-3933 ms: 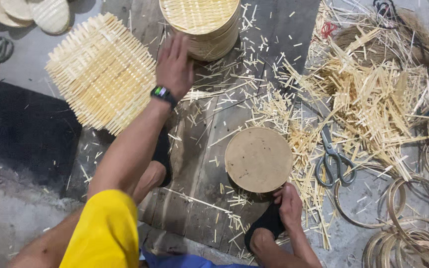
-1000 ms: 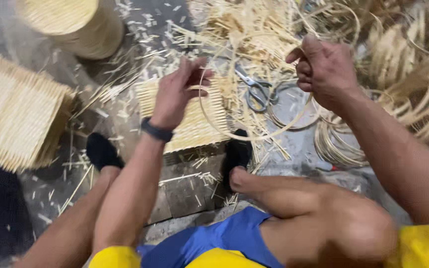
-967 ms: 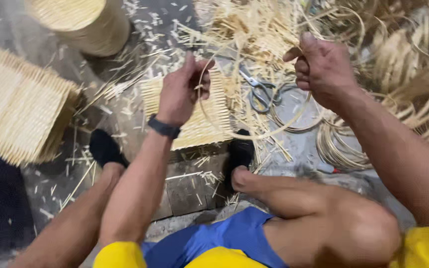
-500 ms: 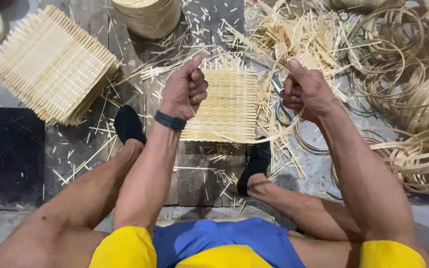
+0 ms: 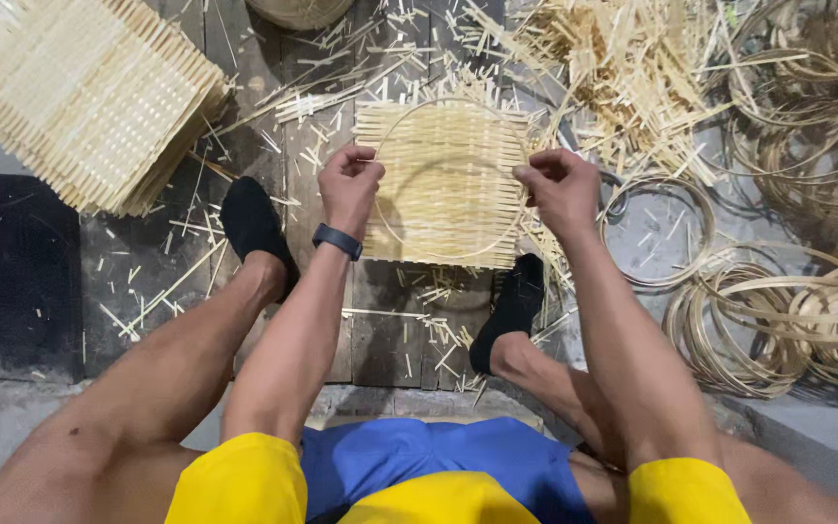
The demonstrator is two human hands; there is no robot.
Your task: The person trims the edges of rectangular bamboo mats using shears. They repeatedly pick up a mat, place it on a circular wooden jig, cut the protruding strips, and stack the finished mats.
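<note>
A thin bamboo hoop (image 5: 443,175) is being pinched at both sides, left hand (image 5: 349,186) and right hand (image 5: 562,189), each grip closed tight, above the woven mat (image 5: 448,209).

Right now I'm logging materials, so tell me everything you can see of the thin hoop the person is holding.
The thin hoop is one pale, tan strip bent into a rough circle, bamboo or cane by its look. The left hand pinches its left side and the right hand its right side. It lies over, or just above, the square woven mat, nearly matching its width. Whether it touches the mat is unclear.
</note>
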